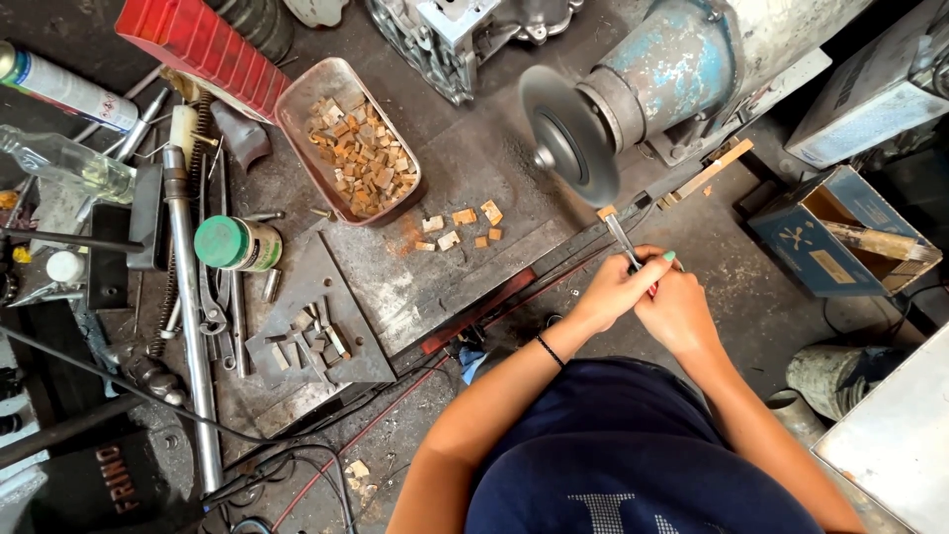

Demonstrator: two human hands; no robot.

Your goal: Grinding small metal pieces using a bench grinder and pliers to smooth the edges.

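Both my left hand (613,290) and right hand (677,309) are clamped tight round the pliers (625,243). They're pinching a small block (606,212) at the grinding wheel's (568,136) 5 o'clock.

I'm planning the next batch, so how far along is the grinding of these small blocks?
Possibly done: a few blocks lie loose on the bench by the tray. In hand: left hand and right hand grip pliers holding one block near the grinding wheel. Left: the tray holds many blocks.

Dark, stained workshop floor (761,287) under even light.
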